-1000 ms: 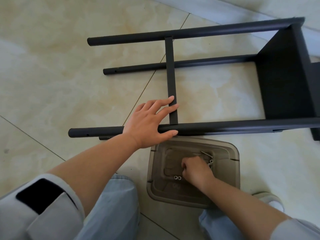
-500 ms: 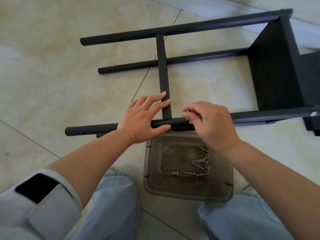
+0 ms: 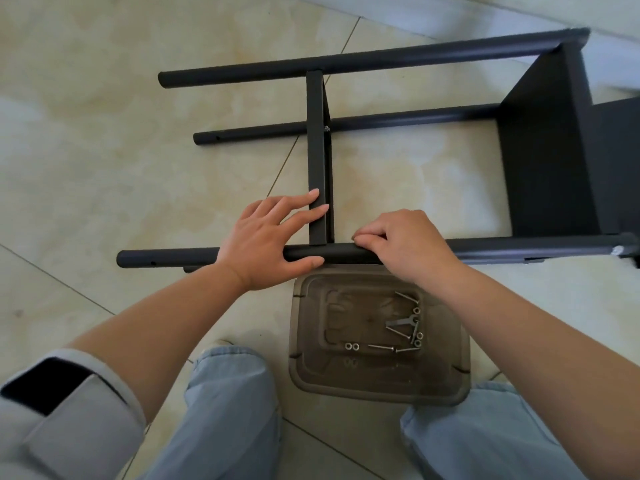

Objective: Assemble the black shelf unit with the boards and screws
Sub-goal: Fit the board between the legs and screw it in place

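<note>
The black shelf frame lies on its side on the tiled floor. Its near pole [image 3: 166, 258] runs left to right, with a narrow black board [image 3: 317, 150] standing between it and the far pole [image 3: 381, 58]. A wider black board [image 3: 543, 150] closes the right end. My left hand [image 3: 266, 237] rests on the near pole, straight fingers touching the narrow board's end. My right hand [image 3: 405, 244] sits on the pole just right of that joint, fingertips pinched together on a small screw that they mostly hide.
A brown translucent tray [image 3: 346, 389] lies on the floor between my knees, below the near pole, holding several screws [image 3: 405, 327] and nuts [image 3: 351, 347]. A third pole [image 3: 398, 119] lies lower behind the board. Another dark panel [image 3: 616, 161] stands at the right edge.
My right hand left the tray and came up to the near pole beside the narrow board, fingertips pinched. My left hand stayed on the pole.
</note>
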